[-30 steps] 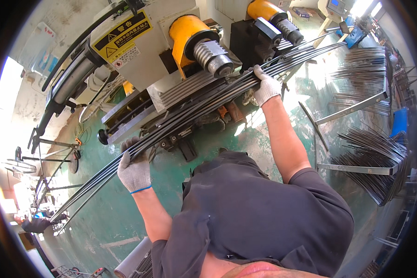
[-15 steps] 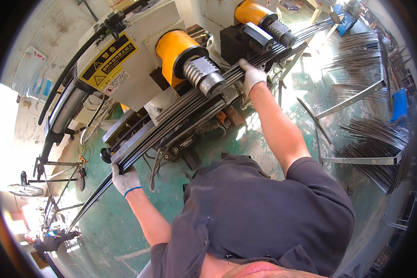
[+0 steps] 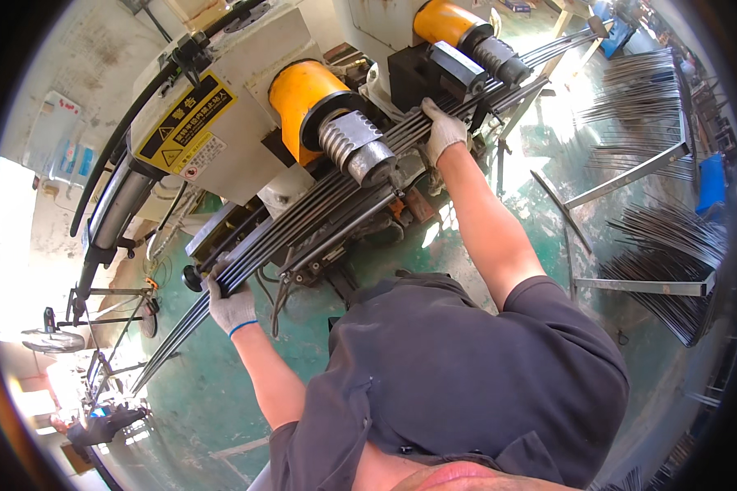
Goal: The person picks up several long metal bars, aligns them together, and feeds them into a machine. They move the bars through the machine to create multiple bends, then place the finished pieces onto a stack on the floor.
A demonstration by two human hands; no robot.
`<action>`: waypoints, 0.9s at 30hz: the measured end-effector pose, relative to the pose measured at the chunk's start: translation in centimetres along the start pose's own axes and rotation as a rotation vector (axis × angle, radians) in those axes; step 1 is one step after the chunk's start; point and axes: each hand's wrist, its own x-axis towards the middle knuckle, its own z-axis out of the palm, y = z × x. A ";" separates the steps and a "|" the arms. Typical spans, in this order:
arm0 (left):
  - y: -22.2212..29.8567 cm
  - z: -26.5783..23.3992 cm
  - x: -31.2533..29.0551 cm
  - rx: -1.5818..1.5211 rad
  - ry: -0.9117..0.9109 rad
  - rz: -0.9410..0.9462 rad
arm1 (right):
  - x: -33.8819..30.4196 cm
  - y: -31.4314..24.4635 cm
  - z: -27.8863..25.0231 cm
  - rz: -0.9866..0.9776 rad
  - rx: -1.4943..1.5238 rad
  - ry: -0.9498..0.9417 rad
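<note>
Several long dark steel rods [image 3: 296,219] run side by side from the lower left up to the upper right, along the front of a machine. My left hand [image 3: 234,308], in a pale knit glove with a blue cuff edge, is closed around them near the machine's left end. Farther along, my gloved right hand [image 3: 445,132] grips the same rods, thumb on top and other fingers mostly hidden. Just above the rods, between my hands, sits a ribbed metal roller [image 3: 354,143] on an orange housing [image 3: 305,100]. A second orange housing [image 3: 446,23] stands beyond it.
A black-handled knob [image 3: 192,278] sits close to my left hand. Metal racks [image 3: 639,286] with stacks of rods stand at the right. A yellow warning label [image 3: 187,123] marks the machine panel. Another person [image 3: 106,425] is at the far lower left, near the rods' ends.
My left hand has shifted slightly right and up with the rods, whose lower ends moved the same way. The rods now lie more spread out beside each other. My right hand has barely moved.
</note>
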 end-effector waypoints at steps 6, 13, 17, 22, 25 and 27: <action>-1.2 0.4 -1.2 0.199 0.034 0.071 | -2.5 1.5 0.2 0.008 -0.174 0.003; -6.5 3.5 -4.2 0.113 -0.116 -0.143 | -2.9 1.2 0.1 0.064 -0.184 -0.047; -1.4 -0.2 -1.9 0.017 -0.140 -0.019 | -1.9 -1.1 0.4 -0.046 -0.107 0.060; 0.3 -1.8 -0.7 0.188 0.049 0.130 | -4.7 1.0 1.1 -0.030 -0.540 0.095; -4.2 0.7 -1.9 0.110 0.087 0.051 | -7.6 3.5 1.1 -0.038 -0.406 -0.283; -6.1 0.9 -2.2 0.093 0.070 0.009 | -6.6 4.4 0.5 0.010 -0.302 -0.361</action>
